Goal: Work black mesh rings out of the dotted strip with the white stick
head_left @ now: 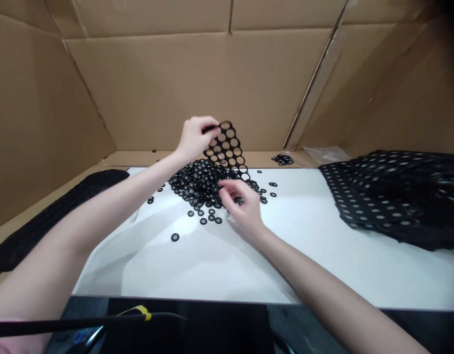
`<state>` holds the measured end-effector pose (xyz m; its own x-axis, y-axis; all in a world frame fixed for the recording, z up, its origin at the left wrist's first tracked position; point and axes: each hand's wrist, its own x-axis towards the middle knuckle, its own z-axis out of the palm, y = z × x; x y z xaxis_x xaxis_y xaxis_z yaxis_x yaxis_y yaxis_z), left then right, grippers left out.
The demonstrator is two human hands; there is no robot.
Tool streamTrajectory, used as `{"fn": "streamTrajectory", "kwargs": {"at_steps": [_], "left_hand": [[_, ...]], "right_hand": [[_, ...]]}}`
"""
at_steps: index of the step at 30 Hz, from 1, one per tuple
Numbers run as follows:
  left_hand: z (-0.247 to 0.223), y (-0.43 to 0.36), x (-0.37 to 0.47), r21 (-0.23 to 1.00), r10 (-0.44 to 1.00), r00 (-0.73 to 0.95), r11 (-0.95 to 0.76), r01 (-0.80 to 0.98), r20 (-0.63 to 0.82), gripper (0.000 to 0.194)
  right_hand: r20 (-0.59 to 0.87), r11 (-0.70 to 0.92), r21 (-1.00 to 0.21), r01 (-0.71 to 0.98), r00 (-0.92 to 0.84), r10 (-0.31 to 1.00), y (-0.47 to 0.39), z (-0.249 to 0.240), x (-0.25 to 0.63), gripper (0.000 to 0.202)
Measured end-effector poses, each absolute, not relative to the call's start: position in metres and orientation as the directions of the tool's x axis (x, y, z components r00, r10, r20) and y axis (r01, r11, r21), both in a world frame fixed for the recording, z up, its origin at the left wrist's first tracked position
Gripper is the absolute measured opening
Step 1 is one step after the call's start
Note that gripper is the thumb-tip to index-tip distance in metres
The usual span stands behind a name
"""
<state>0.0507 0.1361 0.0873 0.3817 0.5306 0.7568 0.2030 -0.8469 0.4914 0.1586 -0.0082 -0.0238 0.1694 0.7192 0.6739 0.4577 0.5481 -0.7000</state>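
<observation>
My left hand [200, 135] is raised over the middle of the white table, pinching the top edge of a black perforated sheet [230, 145]. Large round holes run through the sheet, and its lower end hangs into a heap of small black rings [197, 182]. Lower and to the right, my right hand [243, 201] is closed at the heap's right side, thumb against fingers. Whether its fingertips grip the sheet or a ring I cannot make out. Several loose rings [211, 218] lie flat in front of the heap, and a single ring [175, 237] sits nearer to me.
Black sheets with pale round spots [381, 196] are piled at the right. A stack of black perforated strips [64, 211] lies at the left. A small ring cluster [283, 159] rests at the back, near clear plastic [326, 154]. Cardboard walls [175, 83] enclose the white table [197, 270].
</observation>
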Motion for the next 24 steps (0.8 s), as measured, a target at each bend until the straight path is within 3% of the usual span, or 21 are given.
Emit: {"fn": "streamTrajectory", "kwargs": {"at_steps": [2,4,7,12,16,20,24], "left_hand": [[0.121,0.141,0.049,0.487,0.524,0.335,-0.852,0.194,0.783,0.006],[0.152,0.139,0.045,0.487,0.527,0.33,-0.85,0.199,0.783,0.005],[0.187,0.129,0.035,0.441,0.484,0.336,-0.875,0.199,0.808,0.004],[0.222,0.114,-0.001,0.372,0.391,0.339,-0.92,0.123,0.856,0.007],[0.24,0.106,-0.048,0.319,0.366,0.367,-0.93,0.183,0.855,0.014],[0.237,0.116,-0.087,0.428,0.623,0.381,-0.764,0.483,0.683,0.022],[0.22,0.148,-0.111,0.531,0.784,0.365,-0.613,0.585,0.502,0.025]], "right_hand": [[0.702,0.657,-0.56,0.505,-0.132,0.7,-0.018,-0.026,0.144,0.018],[0.635,0.772,-0.411,0.485,-0.455,0.624,-0.026,-0.031,0.127,0.03],[0.496,0.867,-0.23,0.443,-0.713,0.496,-0.031,-0.038,0.106,0.038],[0.405,0.797,-0.142,0.587,-0.7,0.588,-0.012,-0.044,0.097,0.033],[0.414,0.705,-0.104,0.701,-0.614,0.672,0.018,-0.047,0.112,0.038],[0.436,0.622,-0.082,0.779,-0.533,0.725,0.044,-0.05,0.135,0.035],[0.436,0.612,-0.087,0.786,-0.522,0.733,0.052,-0.051,0.146,0.04]]}}
